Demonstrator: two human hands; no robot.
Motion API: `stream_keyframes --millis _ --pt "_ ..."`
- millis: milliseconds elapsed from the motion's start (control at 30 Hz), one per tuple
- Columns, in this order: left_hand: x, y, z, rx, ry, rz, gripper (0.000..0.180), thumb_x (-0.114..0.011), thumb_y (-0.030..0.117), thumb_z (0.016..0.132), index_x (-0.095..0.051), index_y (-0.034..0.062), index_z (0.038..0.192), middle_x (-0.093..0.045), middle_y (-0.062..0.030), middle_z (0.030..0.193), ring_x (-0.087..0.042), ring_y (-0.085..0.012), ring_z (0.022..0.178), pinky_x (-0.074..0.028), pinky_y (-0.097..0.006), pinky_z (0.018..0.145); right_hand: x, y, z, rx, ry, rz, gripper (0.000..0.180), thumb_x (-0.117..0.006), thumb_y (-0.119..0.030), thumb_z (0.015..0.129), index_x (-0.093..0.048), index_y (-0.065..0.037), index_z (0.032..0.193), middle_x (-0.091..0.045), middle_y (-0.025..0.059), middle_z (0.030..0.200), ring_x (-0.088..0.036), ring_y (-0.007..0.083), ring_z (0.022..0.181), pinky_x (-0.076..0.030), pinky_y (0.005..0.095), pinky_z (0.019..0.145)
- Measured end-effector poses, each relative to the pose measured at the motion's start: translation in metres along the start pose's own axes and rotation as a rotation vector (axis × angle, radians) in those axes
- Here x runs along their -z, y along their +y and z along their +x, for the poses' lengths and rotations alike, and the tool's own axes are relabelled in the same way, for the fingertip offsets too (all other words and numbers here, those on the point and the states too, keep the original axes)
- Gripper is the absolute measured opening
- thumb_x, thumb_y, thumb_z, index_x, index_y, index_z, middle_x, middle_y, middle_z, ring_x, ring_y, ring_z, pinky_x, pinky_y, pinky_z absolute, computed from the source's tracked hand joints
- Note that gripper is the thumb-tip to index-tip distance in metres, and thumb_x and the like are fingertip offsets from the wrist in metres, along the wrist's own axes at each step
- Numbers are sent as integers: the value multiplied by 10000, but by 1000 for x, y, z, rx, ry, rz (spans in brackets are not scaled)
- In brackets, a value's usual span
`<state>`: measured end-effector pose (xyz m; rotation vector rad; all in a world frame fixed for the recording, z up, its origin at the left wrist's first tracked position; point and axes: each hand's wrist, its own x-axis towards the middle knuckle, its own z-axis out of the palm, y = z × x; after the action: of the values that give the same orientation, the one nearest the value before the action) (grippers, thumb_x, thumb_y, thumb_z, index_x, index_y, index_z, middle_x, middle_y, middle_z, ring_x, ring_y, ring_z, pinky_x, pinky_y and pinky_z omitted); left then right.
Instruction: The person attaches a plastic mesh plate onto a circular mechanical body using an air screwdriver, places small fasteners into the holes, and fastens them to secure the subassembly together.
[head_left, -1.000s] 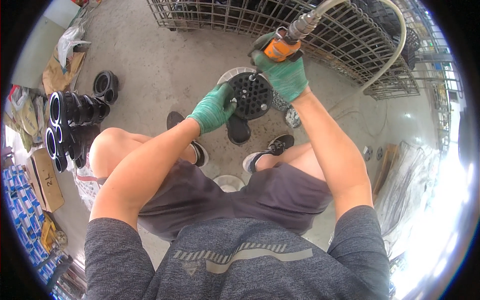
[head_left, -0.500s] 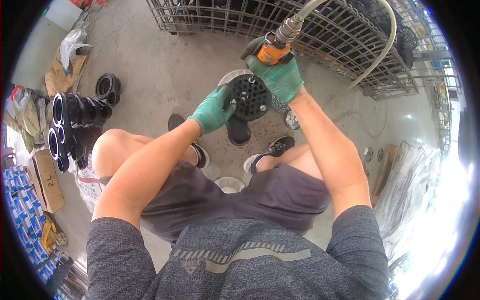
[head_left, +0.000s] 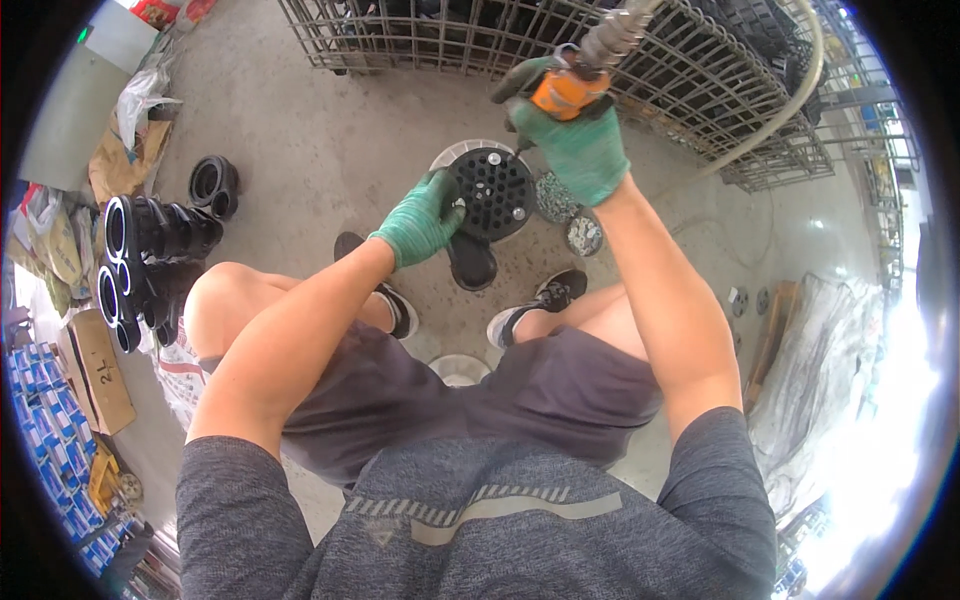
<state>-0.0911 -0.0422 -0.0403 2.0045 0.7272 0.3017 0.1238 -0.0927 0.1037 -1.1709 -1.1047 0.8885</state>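
My right hand (head_left: 580, 145), in a green glove, is closed round an orange air screwdriver (head_left: 568, 94) with a metal hose coupling. The tool's bit sits beside the upper right edge of a round black grate (head_left: 487, 192) full of holes, apart from the bolt heads. Silvery bolt heads show on the grate near its top and its lower right. My gloved left hand (head_left: 425, 215) grips the grate's left edge, thumb on top. A smaller black rounded part (head_left: 472, 262) juts out below the grate. Under them, a pale round rim (head_left: 452, 155) is partly hidden.
Two round containers of small metal fasteners (head_left: 555, 196) (head_left: 584, 236) stand right of the grate. Wire cages (head_left: 420, 45) of black parts border the far side. A hose (head_left: 770, 140) loops at the right. Black ring-shaped parts (head_left: 160, 228) are stacked at the left beside a cardboard box (head_left: 100, 372).
My right hand and the screwdriver have moved up and to the right, off the grate's top bolt. My left hand still holds the grate, almost unmoved.
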Motion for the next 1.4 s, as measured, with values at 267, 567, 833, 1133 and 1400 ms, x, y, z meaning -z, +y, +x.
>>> stream_keyframes --millis 267,567,833,1133,1400 --pt "-2 -3 2 3 -13 22 330 -603 99 974 -466 -21 1249 -531 -234 1166 -572 -369 1035 -464 -429 966 12 1 -49 -97 21 95 277 -745 8 841 -673 -36 1105 -725 38 1015 -667 120 921 -565 286 837" --pt "-3 -8 3 -2 -6 53 354 -611 104 965 -458 -26 1257 -536 -243 1182 -589 -387 1079 -476 -441 963 4 11 -63 -114 -17 -48 289 -702 30 847 -636 -30 1121 -719 69 1038 -663 124 918 -571 281 815" --pt "-1 -3 2 12 -10 68 370 -616 117 964 -455 -10 1272 -536 -231 1172 -580 -380 1053 -477 -435 959 1 11 -70 -195 -161 -103 247 -682 40 840 -635 -63 1060 -687 12 994 -629 99 937 -533 272 844" --pt "-3 -5 1 9 -4 42 376 -613 105 964 -454 -9 1285 -534 -221 1173 -575 -368 1061 -471 -426 971 4 5 -67 -199 -163 -81 217 -666 27 847 -639 -58 1045 -689 20 996 -638 113 930 -546 284 826" --pt "-3 -5 2 -16 -9 51 367 -599 109 971 -447 -20 1279 -497 -238 1225 -559 -396 1104 -459 -444 996 11 -2 -48 -102 -91 63 223 -731 -7 845 -695 -41 1062 -705 13 976 -647 100 859 -563 264 764"
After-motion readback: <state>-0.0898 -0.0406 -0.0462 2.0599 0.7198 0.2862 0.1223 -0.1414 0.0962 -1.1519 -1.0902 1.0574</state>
